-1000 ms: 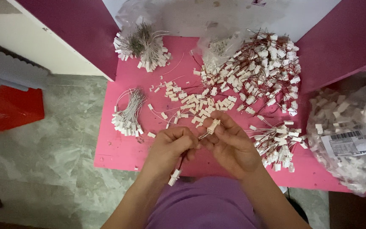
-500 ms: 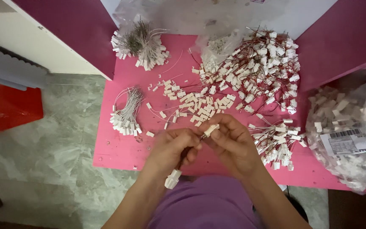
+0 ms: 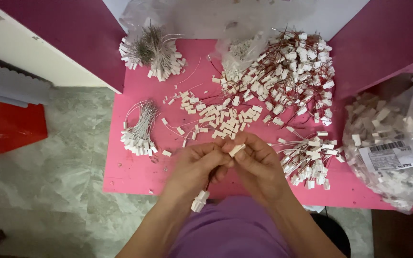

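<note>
Both hands meet over the near edge of a pink table [image 3: 130,167]. My right hand [image 3: 259,165] pinches a small white plastic connector [image 3: 236,149] between thumb and fingers. My left hand [image 3: 197,167] grips a thin wire whose other white connector [image 3: 200,201] dangles below the palm. Just beyond the fingertips lies a scatter of loose white connectors [image 3: 216,119]. The wire between the hands is mostly hidden by the fingers.
A big heap of red-wired connectors [image 3: 288,76] fills the far right, a smaller pile [image 3: 309,160] lies by my right hand. Two white-wired bundles [image 3: 139,131] [image 3: 154,50] sit at left. A clear bag of connectors [image 3: 393,143] stands right. A red bag [image 3: 10,126] lies on the floor.
The hands have stayed together at the table's near edge, with the fingers shifting slightly around the connector. The dangling connector below my left hand hangs in much the same place.
</note>
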